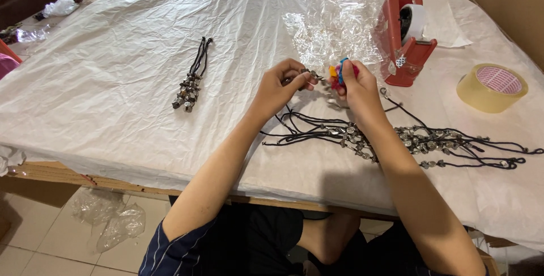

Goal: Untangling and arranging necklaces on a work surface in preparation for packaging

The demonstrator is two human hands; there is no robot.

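White plastic sheeting (113, 83) covers the table; a bundled black cord necklace with metal beads (190, 80) lies left. Left hand (280, 86) pinches a beaded cord end (313, 74); right hand (357, 86) grips colourful small elastic bands (341, 72), near a red tape dispenser (405, 38).

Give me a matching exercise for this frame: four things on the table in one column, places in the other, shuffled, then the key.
Things
1. red tape dispenser
2. roll of clear tape
3. small bundle of beaded cords
4. colourful small items

Places
A. lying alone on the white sheet, off to the left of both hands
B. pinched in the right hand
C. flat near the table's right edge
D. standing behind the right hand, by the crumpled clear plastic

Pairs: 1-D, 2-C, 3-A, 4-B
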